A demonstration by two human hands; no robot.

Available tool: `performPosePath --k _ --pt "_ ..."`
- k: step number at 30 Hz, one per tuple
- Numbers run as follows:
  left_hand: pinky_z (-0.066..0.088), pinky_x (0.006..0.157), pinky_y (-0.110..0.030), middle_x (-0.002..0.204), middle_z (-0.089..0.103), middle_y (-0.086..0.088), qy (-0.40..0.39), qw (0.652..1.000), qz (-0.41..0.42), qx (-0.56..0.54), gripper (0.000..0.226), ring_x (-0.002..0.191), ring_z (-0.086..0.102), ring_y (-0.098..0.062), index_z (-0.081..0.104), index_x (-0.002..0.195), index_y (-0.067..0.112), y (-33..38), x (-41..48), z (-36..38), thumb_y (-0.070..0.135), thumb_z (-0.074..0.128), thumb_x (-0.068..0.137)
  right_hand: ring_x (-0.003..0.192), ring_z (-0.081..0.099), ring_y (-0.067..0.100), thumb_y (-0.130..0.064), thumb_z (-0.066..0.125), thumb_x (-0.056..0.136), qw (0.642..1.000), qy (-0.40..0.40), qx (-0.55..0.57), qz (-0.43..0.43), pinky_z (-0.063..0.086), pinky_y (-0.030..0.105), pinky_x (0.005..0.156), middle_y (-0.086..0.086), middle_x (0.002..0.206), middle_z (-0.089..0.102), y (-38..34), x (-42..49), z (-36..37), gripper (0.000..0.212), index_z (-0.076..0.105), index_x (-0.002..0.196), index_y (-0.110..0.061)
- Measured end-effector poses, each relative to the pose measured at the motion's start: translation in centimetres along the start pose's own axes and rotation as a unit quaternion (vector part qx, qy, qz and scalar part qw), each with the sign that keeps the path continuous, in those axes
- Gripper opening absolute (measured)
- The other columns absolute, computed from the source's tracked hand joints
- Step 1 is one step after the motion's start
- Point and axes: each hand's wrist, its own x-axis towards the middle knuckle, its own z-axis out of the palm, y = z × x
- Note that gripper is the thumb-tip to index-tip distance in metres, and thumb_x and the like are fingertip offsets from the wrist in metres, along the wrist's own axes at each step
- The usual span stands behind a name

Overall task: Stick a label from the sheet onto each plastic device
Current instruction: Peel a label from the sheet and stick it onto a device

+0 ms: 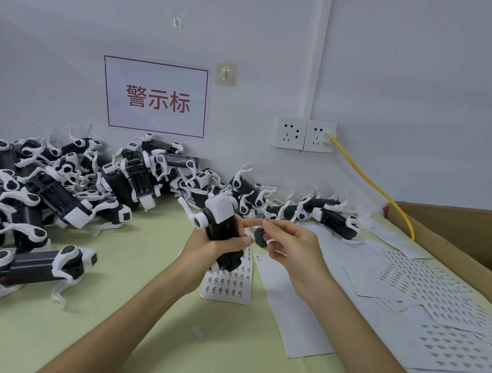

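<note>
Across the green tabletop (138,312), left side and back edge, lies the heap of devices (54,189): black-and-white plastic robot dogs, tumbled on one another. We cannot read from this view which of them already carry a label.

Right side: loose label sheets (440,303) overlap in a fan beside a cardboard box (463,235). Several still show full rows of printed labels, and one long sheet near the middle looks blank, so it may be spent backing.

Centre: a smaller working sheet (227,282) lies flat under the hands, most of its rows still filled.

Left hand (216,244): fingers and thumb wrapped round one held device (222,223), lifted clear of the tabletop, white end up, above the working sheet.

Right hand (290,243): fingers curled, thumb and forefinger tips drawn together just beside the held device. Whether a label sits between them is too small to tell.

Judgement: we are mid-cycle on one unit, at the sticking step. With the heap large and many labels unused, most of the task seems to remain.
</note>
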Motion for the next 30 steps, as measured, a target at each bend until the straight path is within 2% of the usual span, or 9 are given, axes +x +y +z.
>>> performPosePath --k 3,11,15,17,20,24,26,28,30 --pt "0.050 0.074 -0.035 0.117 0.076 0.004 0.022 1.000 -0.002 0.006 0.021 0.082 0.057 -0.024 0.053 0.081 0.005 -0.3 0.3 0.0 -0.004 0.071 0.087 0.056 0.052 0.008 -0.014 0.073 0.089 0.999 0.010 -0.033 -0.032 0.050 0.018 0.062 0.007 0.078 0.064 0.2 0.1 0.0 0.013 0.075 0.097 -0.003" --pt "0.047 0.056 -0.027 0.112 0.077 0.001 0.057 0.998 0.000 0.009 0.025 0.066 0.052 -0.022 0.061 0.073 0.013 -0.5 0.6 0.1 -0.006 0.069 0.088 0.053 0.055 0.005 -0.011 0.073 0.088 0.988 0.030 -0.113 -0.098 0.049 0.016 0.059 0.006 0.072 0.066 0.5 0.2 0.4 0.004 0.074 0.084 -0.010" --pt "0.049 0.070 -0.033 0.110 0.074 0.007 0.118 0.993 -0.027 -0.016 0.018 0.075 0.063 -0.016 0.067 0.088 0.013 -0.4 0.8 -0.1 0.005 0.081 0.080 0.053 0.054 0.008 -0.010 0.073 0.088 0.986 0.002 -0.101 -0.135 0.047 0.017 0.058 -0.003 0.065 0.064 0.3 -0.1 0.7 0.008 0.073 0.081 -0.013" --pt "0.053 0.075 -0.033 0.097 0.074 0.005 0.141 0.985 -0.057 -0.078 0.020 0.082 0.065 -0.014 0.066 0.089 0.012 -0.1 0.8 -0.6 0.013 0.083 0.079 0.053 0.052 0.010 -0.011 0.073 0.089 0.986 -0.017 -0.083 -0.142 0.046 0.018 0.057 0.000 0.067 0.065 0.0 -0.2 0.8 0.009 0.073 0.081 -0.014" --pt "0.049 0.069 -0.029 0.078 0.059 -0.002 0.151 0.959 -0.095 -0.219 0.021 0.071 0.057 -0.016 0.060 0.086 0.017 0.6 0.9 -1.2 0.027 0.077 0.079 0.050 0.046 0.014 -0.013 0.067 0.093 0.994 -0.044 -0.023 -0.099 0.043 0.022 0.056 0.001 0.066 0.063 -0.3 -0.2 0.7 0.010 0.075 0.088 -0.017" --pt "0.052 0.051 -0.024 0.098 0.053 -0.009 0.171 0.891 -0.110 -0.405 0.014 0.095 0.050 -0.027 0.054 0.102 0.011 0.7 1.1 -1.9 0.024 0.057 0.097 0.048 0.042 0.014 -0.013 0.062 0.095 0.996 -0.070 0.052 -0.030 0.041 0.021 0.054 0.002 0.066 0.060 -0.4 -0.1 0.3 0.017 0.076 0.105 -0.015" --pt "0.050 0.045 -0.021 0.103 0.051 -0.012 0.167 0.880 -0.122 -0.427 0.016 0.103 0.047 -0.029 0.053 0.104 0.009 0.9 1.0 -2.0 0.024 0.054 0.098 0.048 0.041 0.014 -0.014 0.062 0.094 0.995 -0.078 0.064 -0.014 0.040 0.022 0.055 0.004 0.066 0.060 -0.4 -0.1 0.3 0.020 0.076 0.107 -0.016" --pt "0.054 0.052 -0.024 0.092 0.060 -0.010 0.155 0.897 -0.113 -0.398 0.017 0.093 0.055 -0.028 0.060 0.095 0.010 1.0 1.2 -2.0 0.025 0.054 0.100 0.049 0.039 0.014 -0.013 0.061 0.094 0.994 -0.087 0.067 -0.004 0.038 0.024 0.056 0.004 0.065 0.058 -0.3 -0.1 0.4 0.022 0.077 0.108 -0.018" --pt "0.058 0.072 -0.034 0.089 0.069 -0.007 0.144 0.914 -0.084 -0.370 0.026 0.084 0.064 -0.025 0.072 0.085 0.014 0.8 1.4 -1.9 0.026 0.056 0.102 0.048 0.037 0.013 -0.013 0.060 0.094 0.994 -0.094 0.063 -0.003 0.037 0.022 0.054 0.004 0.062 0.056 -0.1 -0.1 0.5 0.023 0.077 0.108 -0.021"
